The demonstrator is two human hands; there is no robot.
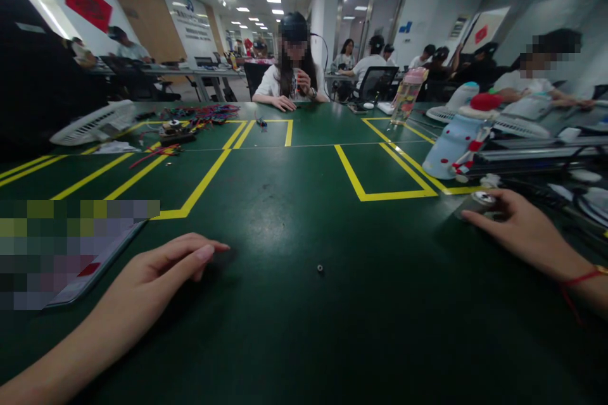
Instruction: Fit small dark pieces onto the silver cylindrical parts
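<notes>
My right hand [527, 228] has its thumb and fingers around a short metal cylinder [476, 201] at the right side of the green table; its exact kind is unclear. Near the front middle of the table lies a tiny dark metal ring-shaped piece [320, 268], perhaps a nut, apart from both hands. At the left, my left hand [175, 259] is low over the table with the index finger stretched out and nothing visible in it. Its lower fingers are partly hidden. A flat tablet-like object with a blurred surface [95, 266] lies beside my left forearm.
Yellow tape [356, 171] marks the green table [285, 329]. Tangled wires [209, 115] and a white fan [97, 123] stand back left. At the right are a blue bottle [444, 145], a clear bottle [406, 98] and metal rails [536, 155]. A person [289, 82] sits opposite.
</notes>
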